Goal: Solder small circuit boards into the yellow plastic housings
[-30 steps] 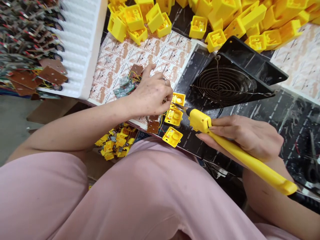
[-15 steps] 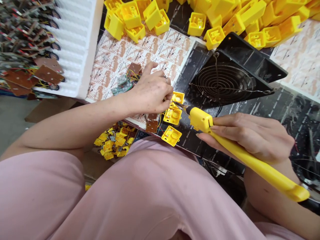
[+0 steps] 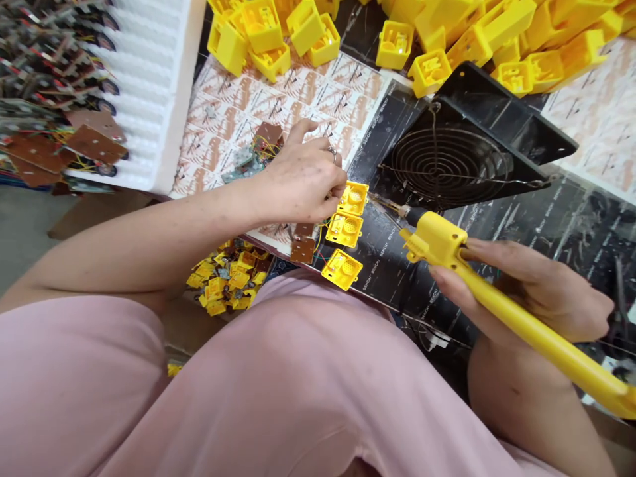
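My right hand (image 3: 541,285) grips a yellow soldering iron (image 3: 497,301), its metal tip pointing left, just off the topmost of three small yellow speaker housings (image 3: 354,197). My left hand (image 3: 305,175) is at that housing's left side, thumb and fingers pinched together with the index finger raised; whatever is between them is hidden. Below sit the middle housing (image 3: 344,229) and the lowest housing (image 3: 342,269), open side up. Thin wires run from them to brown circuit boards (image 3: 302,250) at the bench edge. More boards with yellow wires (image 3: 268,139) lie beyond my left wrist.
A black fan (image 3: 447,152) with a wire grille stands right of the housings. Yellow cases (image 3: 432,71) are heaped along the back. At left, a white foam tray (image 3: 154,99) holds packed circuit boards. Finished-looking yellow units (image 3: 228,278) fill a container below the bench edge.
The soldering iron has drawn back to the right, its tip leaving the topmost housing. My left hand has stayed nearly in place, still pinched.
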`<state>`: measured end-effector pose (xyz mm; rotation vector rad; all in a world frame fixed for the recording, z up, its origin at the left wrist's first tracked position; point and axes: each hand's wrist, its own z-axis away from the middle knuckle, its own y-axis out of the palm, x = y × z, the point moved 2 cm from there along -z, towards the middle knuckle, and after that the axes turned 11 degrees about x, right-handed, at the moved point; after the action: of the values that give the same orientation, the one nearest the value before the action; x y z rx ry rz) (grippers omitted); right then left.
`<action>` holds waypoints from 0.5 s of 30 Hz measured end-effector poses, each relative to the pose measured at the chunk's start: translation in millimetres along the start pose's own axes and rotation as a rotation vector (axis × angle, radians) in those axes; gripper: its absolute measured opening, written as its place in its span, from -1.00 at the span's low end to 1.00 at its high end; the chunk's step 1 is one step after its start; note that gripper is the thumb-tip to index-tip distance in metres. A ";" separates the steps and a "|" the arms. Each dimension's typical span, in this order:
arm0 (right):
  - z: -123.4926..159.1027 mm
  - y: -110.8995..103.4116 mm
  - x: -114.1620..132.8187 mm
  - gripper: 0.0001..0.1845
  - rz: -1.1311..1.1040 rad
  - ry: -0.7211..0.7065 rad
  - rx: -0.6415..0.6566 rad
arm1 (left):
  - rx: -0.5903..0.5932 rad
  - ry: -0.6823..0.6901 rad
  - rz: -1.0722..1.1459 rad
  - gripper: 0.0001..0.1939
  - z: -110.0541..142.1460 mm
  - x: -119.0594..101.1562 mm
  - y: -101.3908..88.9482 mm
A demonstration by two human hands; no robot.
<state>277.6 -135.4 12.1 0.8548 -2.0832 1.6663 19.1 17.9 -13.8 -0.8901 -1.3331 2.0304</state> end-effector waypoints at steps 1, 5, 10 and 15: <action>6.0 3.6 0.9 -0.64 0.007 -0.024 -0.054 | -0.003 -0.002 0.005 -0.72 -0.2 0.9 0.6; 27.9 16.0 4.2 -0.33 -0.070 0.028 -0.247 | -0.025 0.004 0.034 -0.72 -0.2 4.0 3.1; 35.7 19.3 4.2 -0.42 -0.076 0.072 -0.264 | -0.020 -0.001 -0.019 -0.71 0.2 3.5 2.2; 35.9 20.7 0.9 -0.46 -0.078 0.044 -0.269 | -0.026 0.003 -0.006 -0.71 -0.3 3.5 5.1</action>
<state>267.4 -167.4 -12.3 0.7926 -2.1511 1.3142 16.7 18.8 -19.3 -0.8989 -1.3618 2.0112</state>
